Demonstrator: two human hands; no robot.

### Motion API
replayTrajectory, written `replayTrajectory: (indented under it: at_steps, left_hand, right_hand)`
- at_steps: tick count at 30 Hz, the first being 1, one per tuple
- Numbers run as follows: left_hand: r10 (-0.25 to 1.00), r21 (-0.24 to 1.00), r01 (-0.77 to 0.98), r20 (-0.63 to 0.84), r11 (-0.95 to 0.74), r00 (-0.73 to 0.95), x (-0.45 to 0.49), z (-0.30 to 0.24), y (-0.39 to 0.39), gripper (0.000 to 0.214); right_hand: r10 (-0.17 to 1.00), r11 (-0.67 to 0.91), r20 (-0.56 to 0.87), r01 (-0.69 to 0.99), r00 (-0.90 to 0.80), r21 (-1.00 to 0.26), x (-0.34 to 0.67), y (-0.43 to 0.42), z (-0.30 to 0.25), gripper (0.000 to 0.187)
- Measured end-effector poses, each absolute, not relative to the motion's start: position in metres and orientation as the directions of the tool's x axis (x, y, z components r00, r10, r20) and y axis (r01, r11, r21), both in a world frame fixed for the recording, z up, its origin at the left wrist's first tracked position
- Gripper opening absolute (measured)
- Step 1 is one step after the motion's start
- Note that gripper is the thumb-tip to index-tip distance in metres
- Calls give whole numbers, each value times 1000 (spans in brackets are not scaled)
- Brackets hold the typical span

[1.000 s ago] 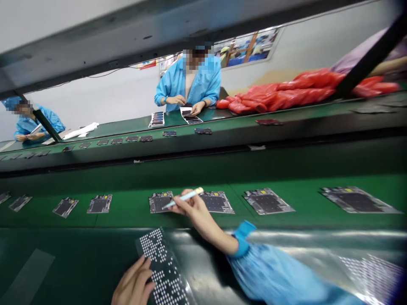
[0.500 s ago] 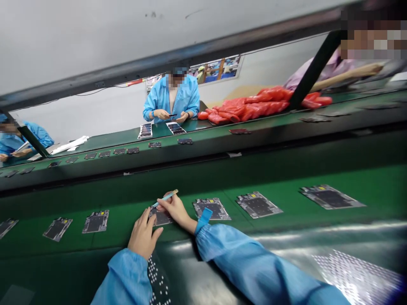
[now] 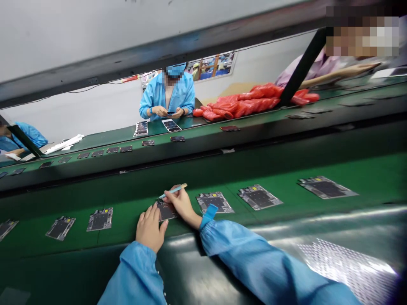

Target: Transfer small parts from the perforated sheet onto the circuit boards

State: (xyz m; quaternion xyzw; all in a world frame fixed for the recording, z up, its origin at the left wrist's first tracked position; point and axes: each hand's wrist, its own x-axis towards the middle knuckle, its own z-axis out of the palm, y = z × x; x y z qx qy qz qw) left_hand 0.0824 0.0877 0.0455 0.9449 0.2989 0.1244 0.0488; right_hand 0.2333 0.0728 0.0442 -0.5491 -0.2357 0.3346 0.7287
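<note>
A dark circuit board (image 3: pixel 165 210) lies on the green conveyor belt in front of me, partly covered by my hands. My left hand (image 3: pixel 150 228) rests at its left edge, fingers stretched out and thumb apart, with nothing gripped. Pinched in my right hand (image 3: pixel 182 207) is a slim light-blue pen-like tool (image 3: pixel 174 190) with a tan upper end. It slants over the board's far edge, its lower tip close to the board. Whether the tip touches cannot be made out. Just right of my right hand lies another circuit board (image 3: pixel 215 202).
Several more boards, one a circuit board (image 3: pixel 259 197), lie along the belt (image 3: pixel 127 220). Beyond is a raised second line with boards, red bundles (image 3: pixel 244 101) and a co-worker (image 3: pixel 168 93). A dotted clear sheet (image 3: pixel 343 267) lies at the near right.
In the picture, my hands and the board have shifted slightly right and up. The view has also moved a little. My right hand keeps hold of the light-blue tool.
</note>
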Motion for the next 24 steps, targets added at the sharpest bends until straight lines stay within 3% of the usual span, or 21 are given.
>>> replayTrajectory:
  at_steps: [5, 8, 12, 18, 24]
  left_hand:
    - [573, 177, 545, 254, -820, 779, 44, 71, 76, 43]
    - [680, 225, 646, 350, -729, 645, -11, 75, 47, 50]
    - [733, 309, 679, 440, -667, 519, -64, 46, -2, 47]
    - [761, 353, 695, 470, -627, 448, -70, 5, -30, 45]
    - [639, 252, 598, 450, -761, 623, -65, 10, -9, 57]
  right_hand:
    - [786, 225, -47, -355, 616, -907, 222, 36, 84, 43]
    - [865, 174, -93, -468, 493, -866, 203, 6, 101, 41]
    - [935, 73, -134, -548, 328, -833, 170, -22, 100, 39]
    - [989, 51, -7, -383, 148, -922, 125, -44, 66, 29]
    - [989, 131, 120, -135, 89, -982, 116, -53, 42, 22]
